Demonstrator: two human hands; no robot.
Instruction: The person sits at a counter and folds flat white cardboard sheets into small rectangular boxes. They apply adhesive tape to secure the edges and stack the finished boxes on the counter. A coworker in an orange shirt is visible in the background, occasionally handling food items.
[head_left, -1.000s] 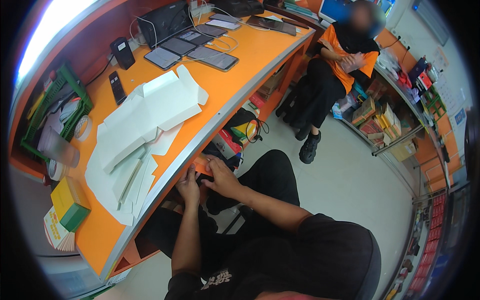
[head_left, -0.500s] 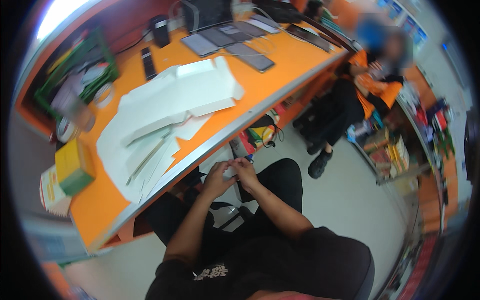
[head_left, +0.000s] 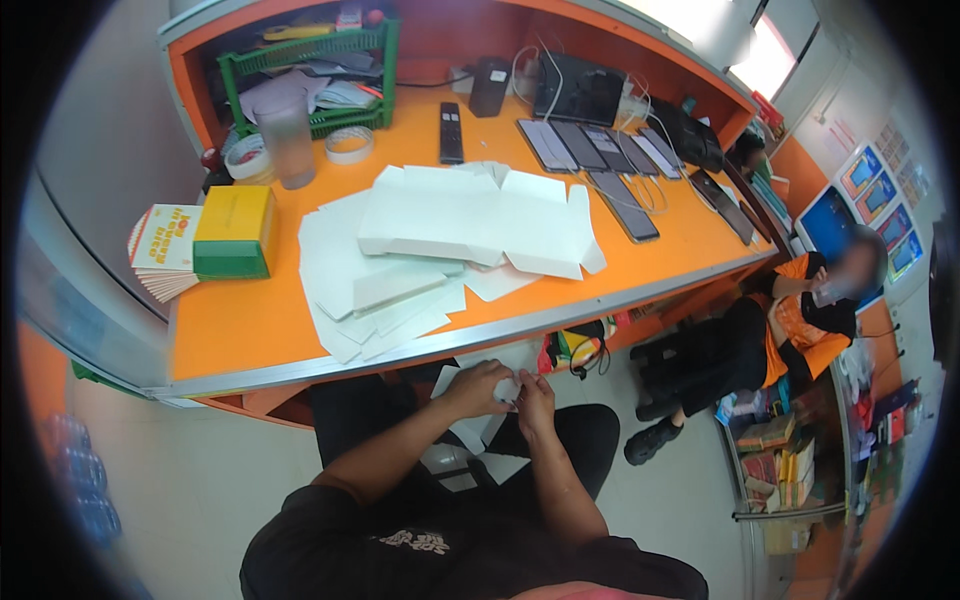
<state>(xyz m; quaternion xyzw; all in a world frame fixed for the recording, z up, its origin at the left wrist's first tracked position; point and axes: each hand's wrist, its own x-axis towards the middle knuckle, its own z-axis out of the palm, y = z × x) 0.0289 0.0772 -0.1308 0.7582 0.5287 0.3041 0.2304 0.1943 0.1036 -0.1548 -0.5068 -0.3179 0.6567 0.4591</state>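
Note:
My left hand (head_left: 477, 388) and my right hand (head_left: 536, 400) meet over my lap, just below the counter's metal front edge (head_left: 480, 335). Both pinch a flat white cardboard piece (head_left: 503, 360) between them, fingers curled on it. More white card (head_left: 470, 432) shows under my hands on my black trousers. On the orange counter (head_left: 250, 320) above lies a pile of flat white box blanks (head_left: 470, 215), with loose ones (head_left: 375, 295) spread toward me.
A yellow and green box (head_left: 234, 232) sits on a paper stack at the counter's left. A clear cup (head_left: 287, 140), tape rolls (head_left: 349, 143), a green basket (head_left: 310, 55), a remote (head_left: 451, 132) and several phones (head_left: 600, 160) stand farther back. A seated person in orange (head_left: 790, 320) is on the right.
The view has swung so the counter sits squarely ahead. My hands stay together at my lap; the orange bit seen between them a second ago is gone, white card is there now.

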